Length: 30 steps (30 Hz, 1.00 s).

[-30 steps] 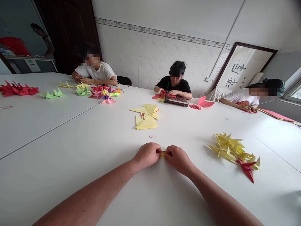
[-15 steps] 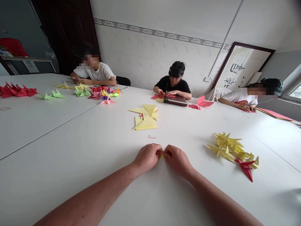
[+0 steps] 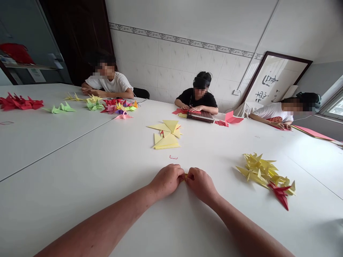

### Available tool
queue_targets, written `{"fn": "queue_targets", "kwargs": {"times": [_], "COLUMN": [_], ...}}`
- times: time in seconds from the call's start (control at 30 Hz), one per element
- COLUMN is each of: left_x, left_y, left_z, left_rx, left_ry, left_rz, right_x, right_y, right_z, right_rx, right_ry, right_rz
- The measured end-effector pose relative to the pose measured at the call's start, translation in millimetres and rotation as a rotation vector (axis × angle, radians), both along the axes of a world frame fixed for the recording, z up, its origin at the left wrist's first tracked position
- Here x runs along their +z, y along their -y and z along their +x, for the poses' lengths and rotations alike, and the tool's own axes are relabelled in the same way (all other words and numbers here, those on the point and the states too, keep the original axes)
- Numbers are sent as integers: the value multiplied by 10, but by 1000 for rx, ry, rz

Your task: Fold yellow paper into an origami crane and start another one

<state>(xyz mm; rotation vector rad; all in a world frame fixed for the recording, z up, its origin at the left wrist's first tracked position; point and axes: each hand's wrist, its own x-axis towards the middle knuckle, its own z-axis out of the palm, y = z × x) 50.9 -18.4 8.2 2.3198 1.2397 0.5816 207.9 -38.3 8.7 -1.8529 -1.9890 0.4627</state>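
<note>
Between my two hands is a small piece of yellow folded paper [image 3: 185, 175], mostly covered by my fingers. My left hand [image 3: 168, 179] pinches its left side, and my right hand [image 3: 201, 182] pinches its right side; the fingertips nearly meet. Both hands rest low over the white table [image 3: 88, 178]. Just beyond them a red bracket-shaped mark [image 3: 173, 157] is drawn on the tabletop. Farther off lies a loose stack of yellow folded paper triangles [image 3: 166, 139], with bits of red showing among them.
Yellow paper cranes [image 3: 258, 167] and a red paper crane [image 3: 280, 194] lie to the right. More cranes, red [image 3: 21, 102] and green [image 3: 60, 107], sit at the far left. Three people sit across the table; the middle one works at a paper trimmer [image 3: 200, 115].
My hands keep their pinch on the yellow paper and have shifted only slightly, with the right hand tilting a little. The view has moved slightly.
</note>
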Motion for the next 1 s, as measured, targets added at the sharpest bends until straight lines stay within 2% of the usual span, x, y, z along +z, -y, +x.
{"fn": "queue_targets", "kwargs": {"times": [0.07, 0.13, 0.27, 0.43, 0.6, 0.8, 1.0], "left_x": [-21, -33, -21, -10, -41, -31, 12], "left_y": [30, 84, 206, 271, 249, 264, 342], "left_z": [-51, -100, -155, -154, -158, -158, -115], "left_rx": [-86, -120, -145, -133, -118, -106, -79], "left_ry": [-109, -214, -337, -410, -379, -399, -579], "left_rz": [158, 290, 415, 408, 374, 380, 478], "right_x": [1, -6, -55, -145, -119, -70, -56], "right_y": [7, 18, 44, 82, 156, 237, 278], "right_z": [-8, -11, 20, 107, 164, 163, 162], "right_rx": [-8, -10, 18, 192, 416, 408, 414], "right_ry": [20, 48, 102, 235, 428, 510, 511], "right_rz": [16, 43, 110, 259, 345, 329, 327]}}
